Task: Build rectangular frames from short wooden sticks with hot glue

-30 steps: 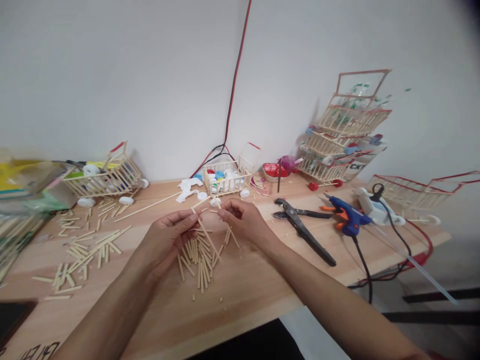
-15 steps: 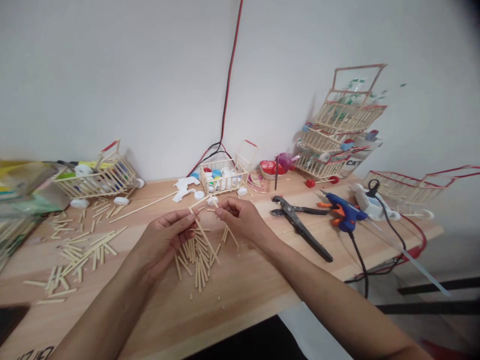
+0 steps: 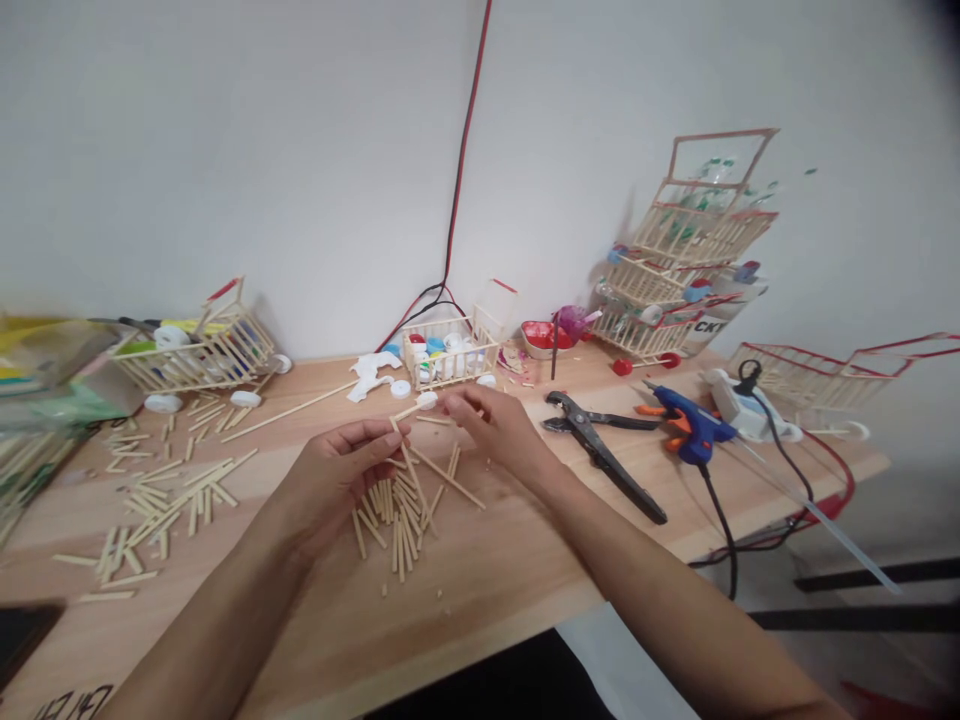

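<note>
Left hand (image 3: 337, 470): we pinch an angled stick piece (image 3: 409, 462) by its corner between thumb and index finger; the remaining fingers curl behind it, partly out of sight

Right hand (image 3: 499, 428): fingers bent, fingertips drawn close together, near a white cap (image 3: 427, 400); our knuckles cover the grip, so we cannot tell whether anything is held

Angled stick piece: raised over the pile of short sticks (image 3: 401, 535); one arm slopes down toward us, the shorter one points to the cap; whether that tip touches the cap we cannot make out

Loose stick (image 3: 459, 488): slants just below our right hand, beside the pile

Pile: its upper end is hidden behind our left fingers

Pliers (image 3: 600, 450) and glue gun (image 3: 697, 428): right of our right hand, both on the wooden table (image 3: 480, 590)

Cut off or unclear: dark flat object (image 3: 26, 640) and black lettering (image 3: 71, 704), cropped at lower left; stick bundle (image 3: 34, 475), blurred at the left edge; rightmost cart (image 3: 825, 378), its handle running out of view; carton (image 3: 709, 328), mostly behind the stacked carts (image 3: 652, 335)
</note>
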The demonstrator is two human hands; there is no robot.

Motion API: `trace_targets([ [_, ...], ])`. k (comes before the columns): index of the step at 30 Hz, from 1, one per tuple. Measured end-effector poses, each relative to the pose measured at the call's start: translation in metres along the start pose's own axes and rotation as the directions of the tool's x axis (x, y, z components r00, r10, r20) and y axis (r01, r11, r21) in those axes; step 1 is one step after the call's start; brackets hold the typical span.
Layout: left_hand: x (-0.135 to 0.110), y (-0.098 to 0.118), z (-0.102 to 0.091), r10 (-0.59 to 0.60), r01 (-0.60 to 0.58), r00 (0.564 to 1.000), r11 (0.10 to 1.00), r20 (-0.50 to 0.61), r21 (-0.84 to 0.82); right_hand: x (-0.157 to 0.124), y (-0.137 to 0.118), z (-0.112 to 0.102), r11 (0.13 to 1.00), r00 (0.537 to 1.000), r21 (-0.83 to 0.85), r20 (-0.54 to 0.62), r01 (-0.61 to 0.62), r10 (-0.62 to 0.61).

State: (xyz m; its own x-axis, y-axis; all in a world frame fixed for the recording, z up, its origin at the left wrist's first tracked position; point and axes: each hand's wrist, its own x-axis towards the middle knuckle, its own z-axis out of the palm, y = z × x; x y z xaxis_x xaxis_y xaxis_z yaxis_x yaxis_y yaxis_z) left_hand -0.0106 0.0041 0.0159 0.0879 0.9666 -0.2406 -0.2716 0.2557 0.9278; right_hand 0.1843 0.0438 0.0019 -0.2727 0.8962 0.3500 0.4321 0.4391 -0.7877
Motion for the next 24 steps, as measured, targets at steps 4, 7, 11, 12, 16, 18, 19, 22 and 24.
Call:
trace_targets([
  [4,0.0014,-0.0046,-0.0008,0.017,-0.018,1.000,0.996,0.007,0.086,-0.0003,-0.0071,-0.0042,0.994,0.999,0.108,-0.035,0.026,-0.023],
  [7,0.0028,-0.0073,-0.0006,0.017,-0.020,1.000,0.989,0.022,0.144,-0.0017,-0.0096,-0.0026,0.994,0.999,0.104,-0.031,0.029,-0.026],
  [11,0.0034,-0.0092,0.0012,0.024,-0.029,0.999,0.985,0.031,0.168,-0.0023,-0.0104,-0.0005,0.996,0.999,0.085,-0.015,0.038,-0.037],
  [12,0.0033,-0.0095,0.0017,0.023,-0.027,0.999,0.985,0.029,0.170,-0.0023,-0.0104,-0.0004,0.996,0.999,0.084,-0.011,0.036,-0.035],
  [16,0.0021,-0.0098,0.0034,0.032,-0.037,0.999,0.977,0.030,0.209,-0.0024,-0.0092,0.0006,0.994,1.000,0.109,-0.004,0.009,-0.008],
  [18,0.0011,-0.0090,0.0045,0.040,-0.047,0.999,0.973,0.033,0.228,-0.0026,-0.0082,0.0016,0.992,1.000,0.127,0.002,-0.003,0.002],
  [19,0.0006,-0.0085,0.0051,0.044,-0.049,0.999,0.971,0.027,0.233,-0.0027,-0.0078,0.0021,0.991,1.000,0.132,0.006,-0.008,0.007],
  [22,0.0000,-0.0074,0.0062,0.062,-0.057,0.998,0.968,-0.013,0.243,-0.0032,-0.0078,0.0034,0.991,1.000,0.136,0.012,-0.017,0.015],
  [24,0.0007,-0.0079,0.0056,0.084,-0.074,0.996,0.965,-0.028,0.252,-0.0036,-0.0087,0.0043,0.991,1.000,0.133,0.009,-0.019,0.018],
])
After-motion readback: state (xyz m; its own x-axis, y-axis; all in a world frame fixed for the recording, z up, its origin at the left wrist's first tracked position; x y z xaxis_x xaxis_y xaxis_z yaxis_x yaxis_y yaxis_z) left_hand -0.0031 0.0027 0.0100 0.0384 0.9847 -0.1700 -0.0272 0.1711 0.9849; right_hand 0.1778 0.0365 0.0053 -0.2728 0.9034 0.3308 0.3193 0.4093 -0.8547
